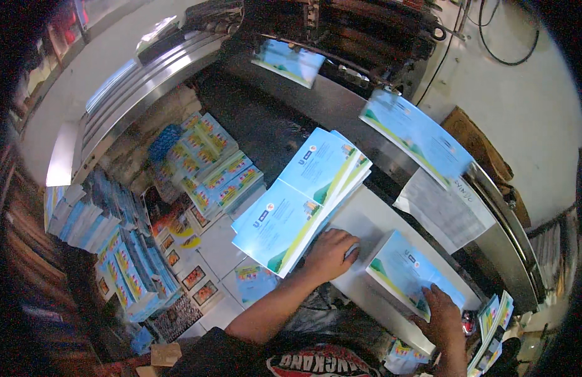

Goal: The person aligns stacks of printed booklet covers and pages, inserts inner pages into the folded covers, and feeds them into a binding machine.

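I have the left hand [331,254] at five o'clock, just below the centre of my view, its forearm slanting up from seven. The back of the hand faces me, fingers bent over toward two o'clock, thumb hard to make out. It is part-closed beside the lower right edge of the pile of light-blue printed sheets [284,220] at the centre; whether it grips any of them I cannot tell.

The right hand [441,317] is at four o'clock, the forearm rising steeply from near five. Its fingers reach toward eleven, fingertips on the top face of the smaller blue stack [407,270], near that stack's lower right end. The thumb stands apart on the hand's left side, so the hand is partly open; whether it squeezes the stack I cannot tell.

That stack sits on a pale ledge [366,217] that runs down toward four o'clock. At two o'clock I see another blue printed piece [416,135] leaning along a metal rail, with a grey sheet [448,210] at three. Bundles of booklets [130,270] stand at eight o'clock.
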### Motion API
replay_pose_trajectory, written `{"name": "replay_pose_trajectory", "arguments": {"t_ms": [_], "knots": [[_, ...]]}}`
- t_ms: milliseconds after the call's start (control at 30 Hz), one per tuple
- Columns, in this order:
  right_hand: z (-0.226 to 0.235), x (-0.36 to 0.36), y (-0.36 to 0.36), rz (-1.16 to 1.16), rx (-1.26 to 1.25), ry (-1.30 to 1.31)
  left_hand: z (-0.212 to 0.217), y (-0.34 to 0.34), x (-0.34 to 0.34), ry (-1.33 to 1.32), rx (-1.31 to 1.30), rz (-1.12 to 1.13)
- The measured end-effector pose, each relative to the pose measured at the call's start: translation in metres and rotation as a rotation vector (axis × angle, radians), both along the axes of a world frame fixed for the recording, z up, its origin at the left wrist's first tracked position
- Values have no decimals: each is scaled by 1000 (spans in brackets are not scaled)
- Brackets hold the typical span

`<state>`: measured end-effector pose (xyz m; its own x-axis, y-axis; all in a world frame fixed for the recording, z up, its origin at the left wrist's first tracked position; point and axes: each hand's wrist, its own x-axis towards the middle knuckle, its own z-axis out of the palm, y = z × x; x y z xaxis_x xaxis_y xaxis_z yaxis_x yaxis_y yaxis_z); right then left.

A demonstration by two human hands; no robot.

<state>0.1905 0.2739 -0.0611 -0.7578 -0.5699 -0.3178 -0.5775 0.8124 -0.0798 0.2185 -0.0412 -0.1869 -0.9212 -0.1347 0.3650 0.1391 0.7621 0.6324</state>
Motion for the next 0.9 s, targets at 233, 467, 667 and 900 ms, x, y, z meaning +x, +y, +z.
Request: {"name": "replay_pose_trajectory", "arguments": {"t_ms": [233, 467, 667, 900], "knots": [[47, -17, -1, -172, -29, -176, -15, 0, 2, 32, -13, 13], [113, -125, 36, -247, -179, 403, 0, 4, 0, 4, 1, 10], [145, -249, -35, -138, -663, 1047, -7, -2, 0, -61, 1, 32], [12, -239, -86, 93, -188, 904, -13, 1, -2, 39, 21, 21]]}}
